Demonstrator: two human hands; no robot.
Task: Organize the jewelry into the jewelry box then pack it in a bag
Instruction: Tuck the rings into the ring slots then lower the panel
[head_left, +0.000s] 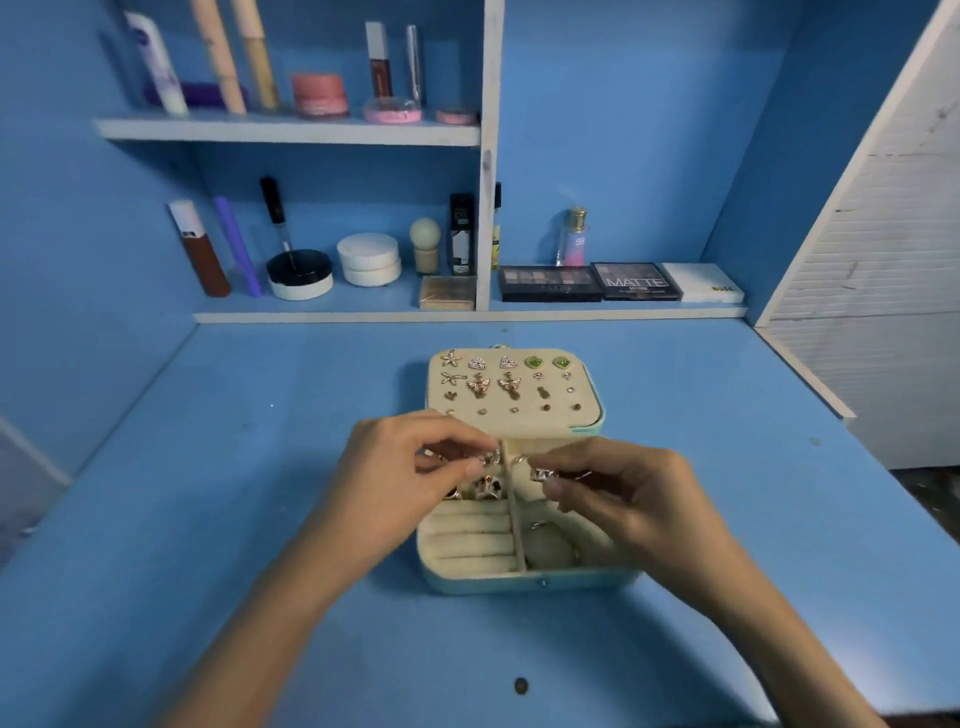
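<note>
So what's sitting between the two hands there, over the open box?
In the head view, the jewelry box's upright centre divider runs between the left hand and right hand. Each hand pinches a small sparkly piece.

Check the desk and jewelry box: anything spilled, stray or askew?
One small dark round thing lies alone on the desk, near the front edge, well apart from the jewelry box. I cannot tell what it is.
</note>
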